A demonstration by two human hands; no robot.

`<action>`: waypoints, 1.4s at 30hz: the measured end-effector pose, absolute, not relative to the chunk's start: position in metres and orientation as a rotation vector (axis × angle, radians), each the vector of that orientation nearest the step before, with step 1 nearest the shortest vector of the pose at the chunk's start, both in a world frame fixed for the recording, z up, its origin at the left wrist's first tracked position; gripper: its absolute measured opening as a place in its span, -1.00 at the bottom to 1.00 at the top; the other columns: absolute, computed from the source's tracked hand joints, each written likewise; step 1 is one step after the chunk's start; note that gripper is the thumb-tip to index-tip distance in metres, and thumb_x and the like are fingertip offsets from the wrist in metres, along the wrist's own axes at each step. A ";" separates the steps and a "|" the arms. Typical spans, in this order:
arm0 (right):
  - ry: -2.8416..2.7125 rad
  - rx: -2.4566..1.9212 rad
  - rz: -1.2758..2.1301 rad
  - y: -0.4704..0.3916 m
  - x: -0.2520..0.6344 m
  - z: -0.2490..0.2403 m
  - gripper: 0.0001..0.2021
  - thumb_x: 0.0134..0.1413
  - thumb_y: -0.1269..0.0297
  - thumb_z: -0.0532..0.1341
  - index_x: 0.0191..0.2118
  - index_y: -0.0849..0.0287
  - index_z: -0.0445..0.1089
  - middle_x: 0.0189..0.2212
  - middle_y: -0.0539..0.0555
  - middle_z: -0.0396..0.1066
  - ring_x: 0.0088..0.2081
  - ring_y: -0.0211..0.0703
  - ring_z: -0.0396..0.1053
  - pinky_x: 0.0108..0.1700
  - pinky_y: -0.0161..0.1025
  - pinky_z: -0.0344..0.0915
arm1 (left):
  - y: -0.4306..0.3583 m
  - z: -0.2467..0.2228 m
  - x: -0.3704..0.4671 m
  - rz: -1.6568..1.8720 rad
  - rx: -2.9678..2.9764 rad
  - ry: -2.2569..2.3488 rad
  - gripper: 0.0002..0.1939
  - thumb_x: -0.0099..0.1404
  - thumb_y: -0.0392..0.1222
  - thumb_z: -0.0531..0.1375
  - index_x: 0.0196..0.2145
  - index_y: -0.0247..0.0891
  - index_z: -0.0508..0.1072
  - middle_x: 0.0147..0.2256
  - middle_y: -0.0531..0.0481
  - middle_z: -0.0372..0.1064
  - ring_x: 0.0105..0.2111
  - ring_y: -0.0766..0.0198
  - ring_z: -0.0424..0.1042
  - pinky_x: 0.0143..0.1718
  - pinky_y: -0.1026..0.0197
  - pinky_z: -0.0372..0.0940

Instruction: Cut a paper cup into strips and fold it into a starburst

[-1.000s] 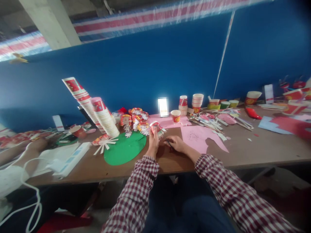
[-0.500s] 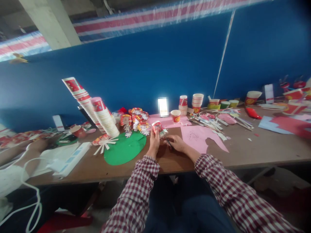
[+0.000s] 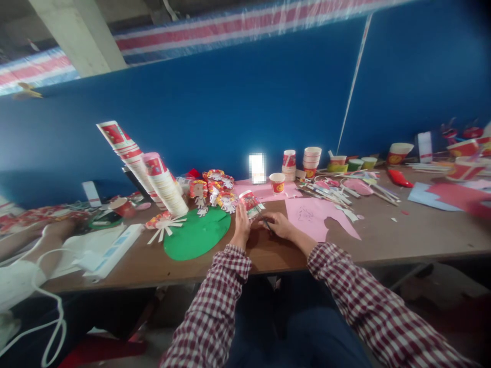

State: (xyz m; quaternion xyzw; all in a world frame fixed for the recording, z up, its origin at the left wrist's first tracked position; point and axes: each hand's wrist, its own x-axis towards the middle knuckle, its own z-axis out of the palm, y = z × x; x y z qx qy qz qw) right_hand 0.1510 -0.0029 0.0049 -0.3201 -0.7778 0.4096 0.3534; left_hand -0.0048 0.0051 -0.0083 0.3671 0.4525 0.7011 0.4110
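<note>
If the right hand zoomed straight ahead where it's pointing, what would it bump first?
Probably the red-and-white paper cup in the left hand; the right hand points toward it, though depth is hard to judge.

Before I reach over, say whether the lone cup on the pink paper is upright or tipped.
Upright: the lone cup has its wide rim on top, narrower base on the pink paper.
</note>
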 end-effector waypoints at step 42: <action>-1.990 -0.796 1.057 0.001 0.151 0.002 -0.66 0.07 0.05 0.17 -0.24 0.25 0.45 -0.52 0.01 0.37 -0.57 -0.31 0.26 -0.50 -0.37 0.22 | 0.010 -0.013 -0.002 1.677 1.056 1.158 -0.39 0.28 0.03 0.07 0.20 -0.30 0.14 0.06 -0.29 0.26 0.10 -0.05 0.24 0.05 -0.06 0.24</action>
